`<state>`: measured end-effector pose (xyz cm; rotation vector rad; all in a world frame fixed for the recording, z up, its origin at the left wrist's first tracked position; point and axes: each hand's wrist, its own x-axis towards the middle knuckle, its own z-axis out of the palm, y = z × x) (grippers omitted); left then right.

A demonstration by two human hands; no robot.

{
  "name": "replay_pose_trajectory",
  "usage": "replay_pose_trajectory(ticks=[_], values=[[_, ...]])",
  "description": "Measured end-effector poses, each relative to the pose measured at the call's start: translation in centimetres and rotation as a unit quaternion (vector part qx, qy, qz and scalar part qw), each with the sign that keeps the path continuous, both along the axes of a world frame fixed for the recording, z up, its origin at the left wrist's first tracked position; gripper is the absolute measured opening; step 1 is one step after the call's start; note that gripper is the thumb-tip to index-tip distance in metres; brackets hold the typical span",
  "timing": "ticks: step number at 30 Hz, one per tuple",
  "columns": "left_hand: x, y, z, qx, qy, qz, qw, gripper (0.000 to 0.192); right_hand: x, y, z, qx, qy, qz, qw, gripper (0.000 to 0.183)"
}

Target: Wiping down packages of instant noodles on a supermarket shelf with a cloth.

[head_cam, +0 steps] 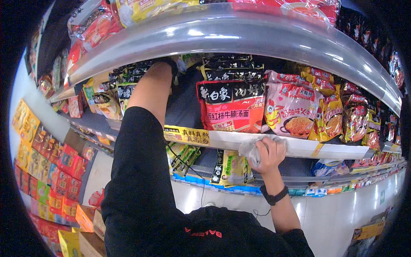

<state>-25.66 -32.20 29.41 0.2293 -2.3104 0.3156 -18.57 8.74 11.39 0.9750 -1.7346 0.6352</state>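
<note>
My right hand (269, 152) is closed around a crumpled grey cloth (251, 150), which touches the white label strip (289, 140) along the front edge of the shelf. My left forearm (153, 88) reaches deep into the same shelf, beneath the upper shelf's edge; the hand itself is out of view past a dark band at the wrist. Between my arms stands a red and black bag of instant noodles (230, 106), with more such bags behind it. A pink noodle bag (290, 107) stands beside it, above my right hand.
The upper shelf's curved clear front edge (218, 33) overhangs my left arm. Yellow noodle bags (330, 115) stand farther right. Below, a lower shelf holds a green and yellow bag (236, 167). Stacked packets (61, 173) and cardboard boxes (91, 239) are at the left. A thin black cable (203, 189) hangs down.
</note>
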Motion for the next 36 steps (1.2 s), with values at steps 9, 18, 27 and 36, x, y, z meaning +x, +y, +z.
replay_pose_trajectory(ticks=[9,18,27,36], values=[[2.9,0.6,0.1,-0.015,0.003,0.019,1.000,0.061,0.4,0.1,0.3,0.015,-0.026,0.009,1.000,0.040],[3.4,2.1,1.7,-0.036,0.005,0.029,0.999,0.062,0.4,0.6,-0.2,0.039,-0.051,0.018,0.998,0.045],[5.9,2.9,2.6,-0.052,0.006,0.052,0.997,0.063,0.3,0.9,0.0,0.061,-0.047,0.028,0.997,0.050],[12.7,2.9,2.2,-0.062,-0.016,0.123,0.990,0.064,0.4,1.1,0.0,0.067,-0.037,0.049,0.996,0.049]])
